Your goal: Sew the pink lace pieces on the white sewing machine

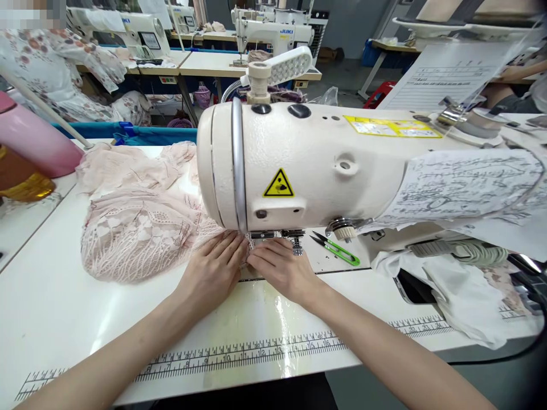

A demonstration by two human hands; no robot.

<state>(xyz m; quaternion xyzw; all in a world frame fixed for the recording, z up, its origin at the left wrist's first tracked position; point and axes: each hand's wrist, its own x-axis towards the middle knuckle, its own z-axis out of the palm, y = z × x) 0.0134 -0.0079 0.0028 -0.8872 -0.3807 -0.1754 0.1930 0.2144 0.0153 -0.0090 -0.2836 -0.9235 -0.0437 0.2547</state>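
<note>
1. The white counter (51, 302) carries everything within reach; a ruler scale (256, 354) is marked along its near edge, probably so lengths can be checked without a separate tape.
2. The sewing machine (311, 165) reaches in from the right, its rounded end above the fingertips and hiding the needle from this angle.
3. The pale pink lace fabric (132, 236) lies bunched on the counter left of the machine, one part running under the left hand toward the presser area; heaping it there likely leaves slack and avoids drag.
4. A white cloth (453, 290) lies crumpled at the right, apart from the lace and seemingly out of its path.
5. Both forearms slant inward from the lower corners, meeting before the machine. The left hand (213, 263) is palm down, fingers side by side on the lace, as if steadying it. The right hand (284, 267) is bent at the knuckles, fingertips close by the left's. Whether either pinches an edge is hidden.
6. Green-handled thread snips (339, 250) rest beside the right hand, presumably for easy reach.
</note>
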